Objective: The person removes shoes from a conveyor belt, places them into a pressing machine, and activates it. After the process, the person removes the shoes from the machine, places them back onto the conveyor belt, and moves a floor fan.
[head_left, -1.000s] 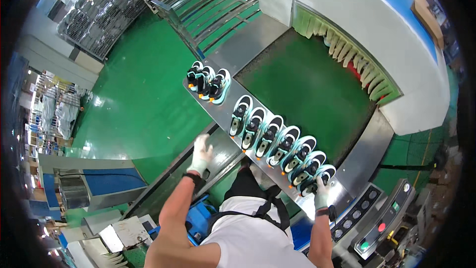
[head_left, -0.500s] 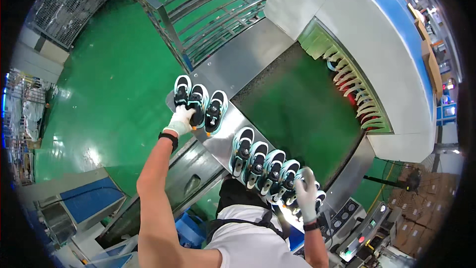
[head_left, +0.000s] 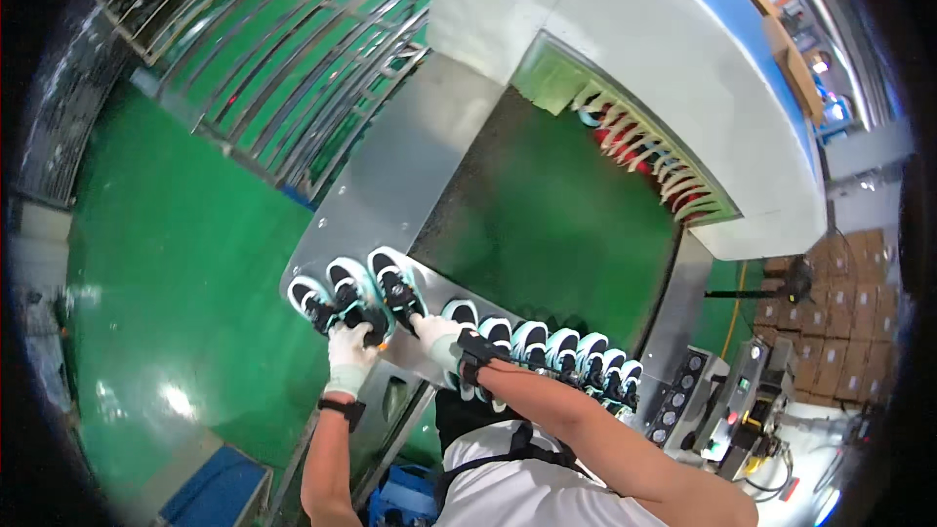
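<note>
Three black, white and mint sneakers stand side by side at the left end of a metal ledge. My left hand [head_left: 353, 351], in a white glove, is closed at the heel end of the middle sneaker [head_left: 348, 281]; the left-hand sneaker [head_left: 308, 299] touches it. My gloved right hand [head_left: 437, 340] has its fingers at the heel of the third sneaker [head_left: 394, 283], closed around its back edge. To the right, a row of several matching sneakers [head_left: 530, 342] lines the ledge, partly hidden behind my right forearm.
Beyond the ledge lies a green conveyor belt [head_left: 556, 215], leading to a white machine housing [head_left: 625, 49] with a strip curtain [head_left: 649, 151]. Metal rails [head_left: 293, 68] stand at the far left. A control panel [head_left: 686, 395] and stacked cartons [head_left: 830, 312] are at the right.
My right hand has swung left from the sneaker row to the third sneaker. My left hand stays at the left group, now at the heel end. The whole view has shifted.
</note>
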